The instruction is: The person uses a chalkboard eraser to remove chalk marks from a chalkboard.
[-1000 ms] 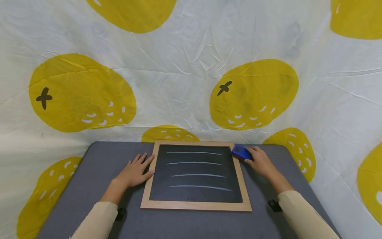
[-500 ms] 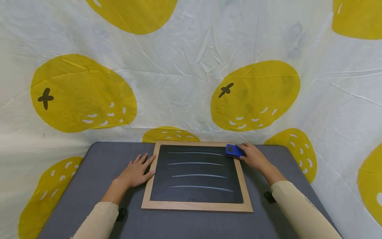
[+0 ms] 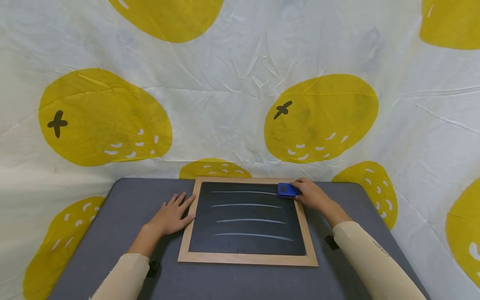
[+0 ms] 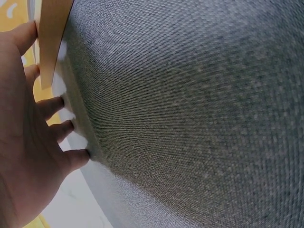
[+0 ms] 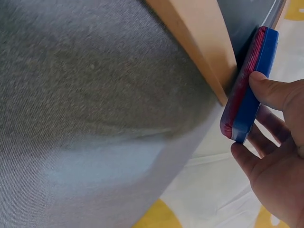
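Right hand (image 3: 312,196) just slid its pinched eraser (image 3: 288,190) inward, so it's covering the right tip of the top line (image 3: 240,192), left hand (image 3: 171,214) spread against the frame (image 3: 247,258).

A blue eraser (image 3: 286,191) overlaps the chalk-lined blackboard (image 3: 247,246), top right.

The chalkboard (image 3: 243,212) is black in a pale tan wooden frame (image 3: 247,258), with four whitish chalk lines (image 3: 245,204), while the chalkboard eraser (image 3: 288,191) at its far right is bright blue with a dark patch on top and a deep red pad (image 5: 243,83). The table surface (image 3: 240,283) is grey with a fine weave, the left sleeve (image 3: 123,277) and right sleeve (image 3: 369,256) beige. At the far side, the white cloth backdrop (image 3: 217,125) bears big yellow fruits flecked white, two with dark crosses.
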`<state>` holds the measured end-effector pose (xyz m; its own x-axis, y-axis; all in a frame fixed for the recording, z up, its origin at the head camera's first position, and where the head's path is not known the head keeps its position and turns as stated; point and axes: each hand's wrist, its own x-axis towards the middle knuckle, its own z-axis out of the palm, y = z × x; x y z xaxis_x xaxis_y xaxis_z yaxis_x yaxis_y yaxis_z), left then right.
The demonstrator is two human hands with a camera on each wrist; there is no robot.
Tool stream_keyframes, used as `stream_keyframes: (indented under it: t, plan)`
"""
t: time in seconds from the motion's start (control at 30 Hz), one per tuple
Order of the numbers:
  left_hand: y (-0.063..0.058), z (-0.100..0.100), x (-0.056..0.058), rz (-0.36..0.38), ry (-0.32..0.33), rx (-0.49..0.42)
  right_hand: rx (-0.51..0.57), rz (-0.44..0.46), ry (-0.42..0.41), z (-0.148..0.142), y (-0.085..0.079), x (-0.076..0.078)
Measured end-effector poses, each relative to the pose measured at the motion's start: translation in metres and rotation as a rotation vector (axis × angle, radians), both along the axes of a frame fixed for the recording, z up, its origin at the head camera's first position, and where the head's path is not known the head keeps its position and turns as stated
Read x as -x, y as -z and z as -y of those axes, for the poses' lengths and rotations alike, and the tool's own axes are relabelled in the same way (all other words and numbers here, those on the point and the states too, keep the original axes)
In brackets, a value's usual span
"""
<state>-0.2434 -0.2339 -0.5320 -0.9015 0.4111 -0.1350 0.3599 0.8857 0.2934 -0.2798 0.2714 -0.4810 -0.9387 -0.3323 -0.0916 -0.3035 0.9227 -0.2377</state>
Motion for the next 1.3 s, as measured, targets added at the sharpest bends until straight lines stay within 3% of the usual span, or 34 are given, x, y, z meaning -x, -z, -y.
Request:
stream_keyframes:
  t: [0.33,1.3]
  plan:
    - [-0.012,-0.006,-0.006,0.039,-0.025,-0.005,-0.016,0.018,-0.039,0.011,-0.001,0.01]
    - [-0.005,-0.004,-0.005,0.013,-0.02,-0.016,0.028,0.011,-0.099,0.062,0.014,0.015]
